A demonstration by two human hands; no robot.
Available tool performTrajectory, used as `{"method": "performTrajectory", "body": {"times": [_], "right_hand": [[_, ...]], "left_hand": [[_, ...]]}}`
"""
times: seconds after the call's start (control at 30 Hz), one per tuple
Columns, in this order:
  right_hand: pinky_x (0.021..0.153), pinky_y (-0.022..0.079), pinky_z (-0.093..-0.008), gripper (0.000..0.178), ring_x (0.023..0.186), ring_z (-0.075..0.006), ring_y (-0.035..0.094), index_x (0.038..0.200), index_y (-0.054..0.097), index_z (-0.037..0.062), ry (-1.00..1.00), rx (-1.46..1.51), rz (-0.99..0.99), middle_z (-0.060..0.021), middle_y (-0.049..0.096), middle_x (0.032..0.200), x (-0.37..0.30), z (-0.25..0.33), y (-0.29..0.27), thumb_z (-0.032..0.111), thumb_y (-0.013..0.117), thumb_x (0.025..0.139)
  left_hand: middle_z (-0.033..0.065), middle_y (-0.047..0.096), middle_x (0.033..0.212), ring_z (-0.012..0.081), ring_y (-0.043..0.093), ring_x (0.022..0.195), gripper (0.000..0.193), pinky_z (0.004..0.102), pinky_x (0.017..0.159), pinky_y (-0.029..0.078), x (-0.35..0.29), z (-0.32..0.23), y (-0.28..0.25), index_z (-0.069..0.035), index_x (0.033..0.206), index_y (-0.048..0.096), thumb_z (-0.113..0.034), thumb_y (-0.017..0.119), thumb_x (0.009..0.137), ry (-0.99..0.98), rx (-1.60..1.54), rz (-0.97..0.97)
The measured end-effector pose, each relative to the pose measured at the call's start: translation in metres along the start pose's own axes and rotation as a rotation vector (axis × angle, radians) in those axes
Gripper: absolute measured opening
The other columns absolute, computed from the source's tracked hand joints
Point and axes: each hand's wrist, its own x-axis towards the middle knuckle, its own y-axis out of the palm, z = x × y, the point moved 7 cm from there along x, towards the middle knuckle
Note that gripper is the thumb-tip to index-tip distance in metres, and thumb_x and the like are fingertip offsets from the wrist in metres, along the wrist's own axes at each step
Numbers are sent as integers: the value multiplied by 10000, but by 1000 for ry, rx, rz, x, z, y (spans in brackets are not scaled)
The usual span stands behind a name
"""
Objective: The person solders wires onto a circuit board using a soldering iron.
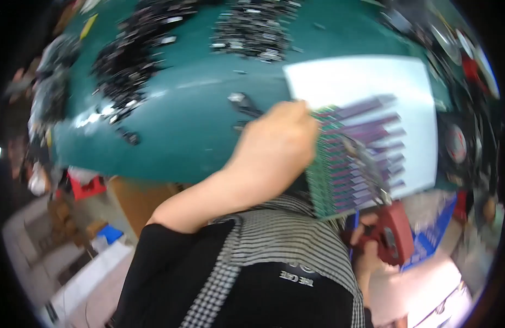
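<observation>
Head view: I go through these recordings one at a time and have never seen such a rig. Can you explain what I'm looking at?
There is no robot here, just a person's bare hands, seen from above by a wide fisheye camera on the person's head; that is why edges curve. On the green tabletop lie two piles of small dark parts and a white sheet. Over the sheet is a row of green pieces with purplish strips. The left hand is at their upper left edge; blur hides whether it grips anything. The right hand holds a red tool.
</observation>
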Motion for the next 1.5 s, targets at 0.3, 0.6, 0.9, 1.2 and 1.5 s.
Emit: {"method": "performTrajectory", "body": {"times": [0.3,0.6,0.9,1.2,1.5], "right_hand": [[577,409,-261,461,607,-134,466,1200,371,-10,-114,-116,-11,-110,509,788,5,6,-13,361,487,953],[520,383,-252,462,580,-123,446,1184,387,-9,-162,-47,-119,-89,492,707,8,-3,-18,389,461,961],[503,385,-245,555,589,-142,472,1177,401,-30,-135,-81,-78,-114,505,880,4,-15,-15,439,527,909],[446,387,-233,635,608,-171,494,1203,400,-45,-239,46,-192,-164,519,1041,4,0,-12,396,664,830],[449,387,-240,600,603,-174,509,1201,418,-37,-230,76,-204,-157,524,1051,3,2,-13,378,657,839]], "left_hand": [[130,594,1064,309,545,1008,317,410,885,426,-30,61,-75,-59,1023,630,-201,715,753,-80,103,-330],[141,503,1309,296,414,1239,425,427,1077,232,-125,337,-183,-131,1325,496,-363,407,980,-369,189,-702],[237,295,1408,392,253,1309,479,467,1094,195,-84,201,-76,-53,1355,389,-304,468,955,-537,156,-737],[176,417,1332,305,355,1260,331,396,1062,260,-95,163,-86,-10,1208,511,-139,500,903,-400,-9,-880],[57,491,668,212,517,636,251,335,572,422,-122,124,-68,-21,741,548,-192,730,767,-659,168,-326]]}}
